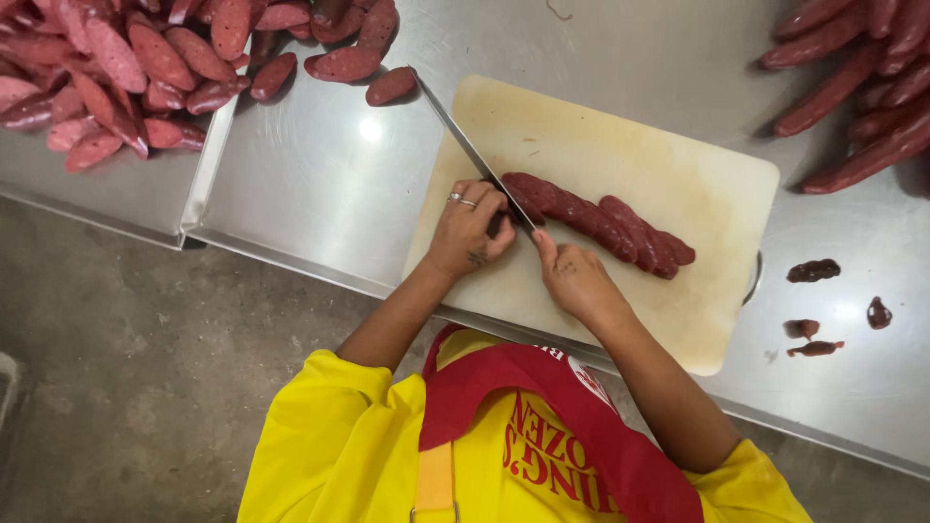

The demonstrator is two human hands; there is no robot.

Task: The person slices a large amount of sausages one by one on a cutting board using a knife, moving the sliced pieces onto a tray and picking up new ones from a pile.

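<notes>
Steel worktop (320, 184) carried the cutting board (707, 184); left hand (467, 230) gripped the knife (465, 145), right hand (573, 279) pinned the sausage (601, 223), which ran rightward along that board.

Left hand (468, 230): curled into a closed grip, knuckles up, forearm bare.
Right hand (572, 279): palm down, index finger extended forward.

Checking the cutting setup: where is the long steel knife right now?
In the head view, the long steel knife lies slanted over the pale cutting board's left edge, beside the dark red sausage.
</notes>
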